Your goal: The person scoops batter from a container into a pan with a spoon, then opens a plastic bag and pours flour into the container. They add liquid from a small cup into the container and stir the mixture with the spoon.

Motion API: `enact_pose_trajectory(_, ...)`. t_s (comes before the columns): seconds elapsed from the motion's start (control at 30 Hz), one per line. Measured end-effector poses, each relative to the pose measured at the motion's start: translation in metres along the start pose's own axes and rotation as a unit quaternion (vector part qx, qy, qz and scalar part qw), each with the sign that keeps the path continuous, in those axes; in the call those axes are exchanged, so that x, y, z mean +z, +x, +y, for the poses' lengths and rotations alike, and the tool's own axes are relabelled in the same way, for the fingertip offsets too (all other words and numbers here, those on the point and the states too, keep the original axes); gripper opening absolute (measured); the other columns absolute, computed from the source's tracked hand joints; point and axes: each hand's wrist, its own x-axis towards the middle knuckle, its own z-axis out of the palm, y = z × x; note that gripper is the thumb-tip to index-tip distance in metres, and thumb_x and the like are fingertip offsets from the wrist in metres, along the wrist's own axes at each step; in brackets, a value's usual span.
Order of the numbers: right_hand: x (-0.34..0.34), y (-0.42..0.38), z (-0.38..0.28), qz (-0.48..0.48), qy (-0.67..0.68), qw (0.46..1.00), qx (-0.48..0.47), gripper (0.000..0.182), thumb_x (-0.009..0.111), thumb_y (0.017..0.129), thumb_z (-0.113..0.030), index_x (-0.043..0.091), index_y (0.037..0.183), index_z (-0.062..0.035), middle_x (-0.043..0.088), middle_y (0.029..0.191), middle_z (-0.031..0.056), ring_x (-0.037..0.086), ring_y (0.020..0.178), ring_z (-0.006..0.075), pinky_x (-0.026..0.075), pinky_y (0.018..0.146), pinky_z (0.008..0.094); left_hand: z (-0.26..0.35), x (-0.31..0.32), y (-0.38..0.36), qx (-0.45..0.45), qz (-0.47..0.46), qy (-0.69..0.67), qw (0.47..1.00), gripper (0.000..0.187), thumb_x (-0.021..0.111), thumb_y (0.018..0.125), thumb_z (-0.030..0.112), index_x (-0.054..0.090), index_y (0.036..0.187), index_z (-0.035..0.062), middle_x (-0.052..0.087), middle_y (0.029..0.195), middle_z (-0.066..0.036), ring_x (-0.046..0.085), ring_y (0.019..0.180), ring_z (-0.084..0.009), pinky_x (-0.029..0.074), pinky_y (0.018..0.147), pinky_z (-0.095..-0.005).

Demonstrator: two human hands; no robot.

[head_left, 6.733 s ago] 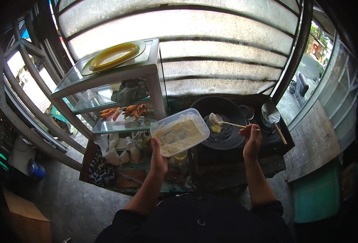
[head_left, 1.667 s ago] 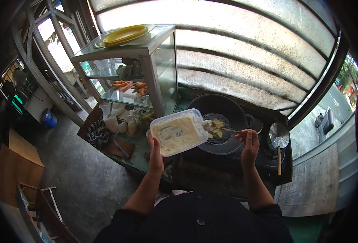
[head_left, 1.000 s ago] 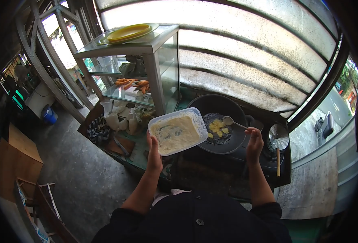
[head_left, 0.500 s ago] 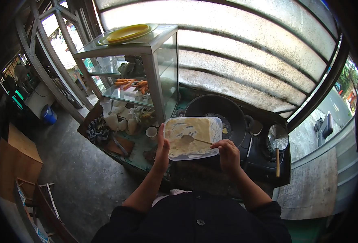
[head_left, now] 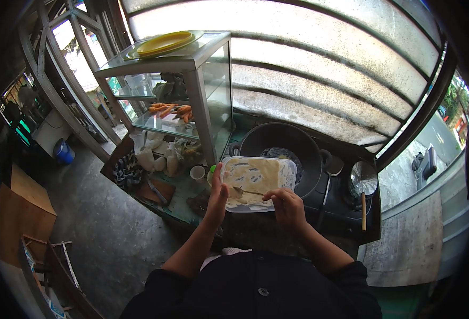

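Observation:
My left hand [head_left: 216, 201] grips the left side of a clear plastic container [head_left: 294, 175], holding it up in front of the wok. Pale, thick batter [head_left: 263, 173] coats the inside of the container. Between the fingertips of my right hand [head_left: 287, 206] is the handle of a spoon [head_left: 251, 192]. The spoon's bowl dips into the batter near the container's left side. Just behind the container sits a dark wok [head_left: 309, 157] on the stove, with something pale and partly hidden in it.
A glass display case [head_left: 218, 90] with carrots [head_left: 173, 110] inside stands at the left. A small saucepan [head_left: 363, 181] and a long-handled turner [head_left: 334, 167] are at the right. A white cup [head_left: 197, 172], plastic bags [head_left: 157, 159] and a knife [head_left: 157, 191] lie on the counter.
The container has shifted slightly right and down. My right hand has moved left and down, drawing the spoon toward the container's near left part. A green-capped item now shows beside my left hand.

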Motion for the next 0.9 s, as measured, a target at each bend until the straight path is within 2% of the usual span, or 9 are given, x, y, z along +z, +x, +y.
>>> enact_pose_trajectory(0.23, -0.011, 0.006, -0.005, 0.03, -0.064, 0.995, -0.072, 0.005, 0.058, 0.091, -0.004, 0.062, 0.088, -0.0032, 0.068, 0.083, 0.0079, 0.065, 0.077, 0.026, 0.049, 0.073, 0.0365, -0.01, -0.007, 0.0, -0.028, 0.001, -0.066, 0.997, 0.095, 0.039, 0.093, 0.068, 0.004, 0.154, 0.0044, 0.014, 0.157, -0.018, 0.018, 0.144, -0.0296, 0.014, 0.117, -0.0404)
enact_pose_trajectory(0.3, -0.014, 0.007, -0.006, 0.069, -0.093, 0.986, -0.123, 0.005, 0.058, 0.091, -0.003, 0.062, 0.088, -0.0034, 0.068, 0.081, 0.0071, 0.065, 0.076, 0.0251, 0.049, 0.072, 0.0362, -0.01, -0.008, -0.001, -0.031, 0.0, -0.076, 0.997, 0.095, 0.039, 0.093, 0.068, 0.004, 0.154, 0.0041, 0.014, 0.157, -0.018, 0.018, 0.144, -0.0296, 0.014, 0.117, -0.0404)
enact_pose_trajectory(0.43, -0.01, 0.006, -0.008, 0.051, -0.072, 0.99, -0.109, 0.006, 0.057, 0.091, -0.003, 0.062, 0.087, -0.0036, 0.067, 0.08, 0.0065, 0.064, 0.075, 0.0246, 0.049, 0.072, 0.0362, -0.005, -0.006, 0.001, -0.017, 0.011, -0.046, 0.999, 0.095, 0.039, 0.093, 0.068, 0.004, 0.154, 0.0038, 0.014, 0.157, -0.017, 0.018, 0.144, -0.0299, 0.013, 0.117, -0.0405)
enact_pose_trajectory(0.5, -0.008, 0.005, -0.01, 0.038, -0.03, 0.997, -0.061, 0.006, 0.057, 0.091, -0.003, 0.062, 0.087, -0.0032, 0.067, 0.079, 0.0063, 0.065, 0.076, 0.0247, 0.049, 0.071, 0.0357, -0.003, -0.004, 0.002, -0.008, 0.013, -0.03, 0.999, 0.094, 0.039, 0.094, 0.068, 0.004, 0.154, 0.0037, 0.013, 0.157, -0.017, 0.019, 0.144, -0.03, 0.013, 0.117, -0.0405)
enact_pose_trajectory(0.63, 0.0, 0.003, -0.01, 0.026, -0.016, 0.999, -0.033, 0.007, 0.056, 0.092, -0.003, 0.061, 0.087, -0.0025, 0.066, 0.079, 0.0076, 0.064, 0.075, 0.0262, 0.049, 0.07, 0.0348, 0.001, -0.001, -0.002, -0.02, 0.017, -0.037, 0.999, 0.095, 0.04, 0.093, 0.069, 0.005, 0.154, 0.0047, 0.013, 0.157, -0.017, 0.019, 0.144, -0.0303, 0.014, 0.117, -0.0406)
enact_pose_trajectory(0.7, 0.005, -0.001, -0.007, 0.025, 0.047, 0.998, 0.046, 0.014, 0.053, 0.096, -0.009, 0.061, 0.087, -0.002, 0.066, 0.078, 0.0094, 0.065, 0.074, 0.0226, 0.05, 0.07, 0.0342, 0.001, -0.001, -0.003, -0.026, 0.017, -0.043, 0.999, 0.096, 0.04, 0.092, 0.069, 0.006, 0.154, 0.0052, 0.013, 0.156, -0.018, 0.019, 0.144, -0.0303, 0.014, 0.117, -0.0406)
enact_pose_trajectory(0.73, 0.006, -0.001, -0.006, 0.024, 0.048, 0.998, 0.046, 0.014, 0.053, 0.096, -0.009, 0.061, 0.087, -0.002, 0.066, 0.078, 0.0094, 0.065, 0.074, 0.0226, 0.05, 0.07, 0.0342, -0.001, -0.003, -0.003, -0.029, 0.015, -0.04, 0.999, 0.096, 0.041, 0.092, 0.069, 0.006, 0.154, 0.0055, 0.013, 0.156, -0.018, 0.019, 0.144, -0.0302, 0.014, 0.117, -0.0406)
enact_pose_trajectory(0.8, 0.005, 0.0, -0.005, 0.041, 0.169, 0.971, 0.166, 0.029, 0.043, 0.104, -0.021, 0.058, 0.089, -0.0017, 0.066, 0.079, 0.0085, 0.064, 0.076, 0.0146, 0.048, 0.076, 0.0293, 0.0, -0.004, -0.003, -0.032, 0.014, -0.037, 0.999, 0.097, 0.041, 0.091, 0.07, 0.006, 0.154, 0.0058, 0.013, 0.156, -0.018, 0.019, 0.144, -0.0301, 0.014, 0.117, -0.0406)
enact_pose_trajectory(0.9, 0.007, -0.002, 0.011, 0.082, 0.246, 0.947, 0.187, 0.031, 0.04, 0.105, -0.026, 0.057, 0.092, -0.0032, 0.065, 0.077, 0.0061, 0.063, 0.074, 0.013, 0.045, 0.073, 0.0264, 0.002, -0.005, -0.004, -0.039, 0.011, -0.034, 0.999, 0.097, 0.042, 0.091, 0.07, 0.005, 0.154, 0.0057, 0.013, 0.157, -0.018, 0.018, 0.144, -0.0301, 0.015, 0.117, -0.0405)
